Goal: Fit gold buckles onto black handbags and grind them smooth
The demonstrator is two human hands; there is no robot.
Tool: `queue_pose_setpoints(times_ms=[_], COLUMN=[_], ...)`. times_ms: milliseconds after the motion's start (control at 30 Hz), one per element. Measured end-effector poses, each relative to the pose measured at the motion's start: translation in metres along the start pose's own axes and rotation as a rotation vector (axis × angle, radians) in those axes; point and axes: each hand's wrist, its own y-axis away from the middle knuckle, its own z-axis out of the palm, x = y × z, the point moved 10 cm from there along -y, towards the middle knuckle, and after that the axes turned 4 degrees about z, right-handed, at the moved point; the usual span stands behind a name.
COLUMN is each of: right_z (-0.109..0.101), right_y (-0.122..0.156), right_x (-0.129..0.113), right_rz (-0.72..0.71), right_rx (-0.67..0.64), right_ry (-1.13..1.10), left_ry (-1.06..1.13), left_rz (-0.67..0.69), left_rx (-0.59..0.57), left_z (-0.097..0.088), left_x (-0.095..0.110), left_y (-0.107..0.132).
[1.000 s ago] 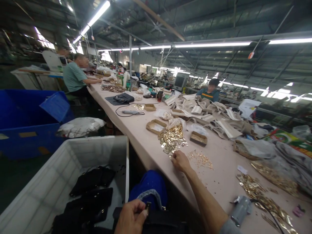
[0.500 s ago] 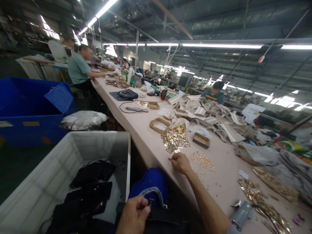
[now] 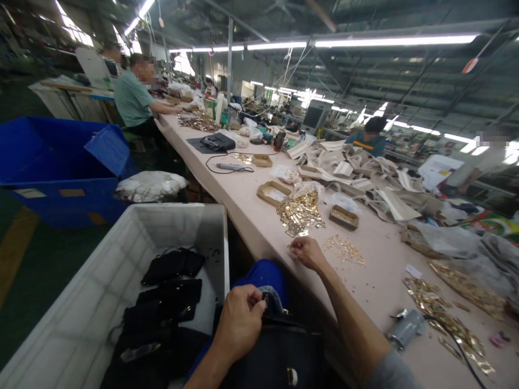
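Note:
My left hand (image 3: 240, 321) is closed, pinching a small fitting at the top of a black bag (image 3: 279, 354) that rests on my lap. My right hand (image 3: 307, 252) reaches out over the long pale table (image 3: 251, 216), its fingers pinched on a small gold metal piece near the table's edge. Just beyond it lies a heap of gold metal clips (image 3: 300, 213), and to its right a scatter of small gold parts (image 3: 344, 250).
A white bin (image 3: 121, 243) holding black bags stands at my left, with a blue crate (image 3: 52, 167) behind it. Cardboard trays (image 3: 275, 193), beige straps (image 3: 365, 178), a corded tool (image 3: 229, 167) and more gold hardware (image 3: 441, 319) lie on the table. Other people work farther along.
The view has tipped down and nearer my lap, so the black bag shows more. My left hand stays pinched on it. My right hand stays by the gold clips, drawn slightly back.

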Motion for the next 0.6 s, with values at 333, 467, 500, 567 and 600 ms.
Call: queue_pose_setpoints(times_ms=[333,467,500,567,600], right_z=[0.047,0.059,0.061,0.064,0.064], right_y=[0.143,0.151,0.151,0.15,0.151], right_x=[-0.054,-0.065,-0.067,-0.068,-0.067], right_rz=[0.11,0.114,0.117,0.125,0.129], right_rx=[-0.128,-0.115,-0.114,-0.106,-0.096], right_ry=[-0.756,-0.78,-0.787,-0.791,-0.786], left_ry=[0.262,0.261,0.26,0.259,0.26], left_rz=[-0.118,-0.124,-0.123,-0.121,-0.116], left_rx=[0.007,-0.033,-0.04,-0.044,-0.041], left_z=[0.001,0.007,0.007,0.008,0.007], left_x=[-0.028,-0.019,-0.018,-0.017,-0.017], left_y=[-0.017,-0.014,-0.014,-0.012,-0.011])
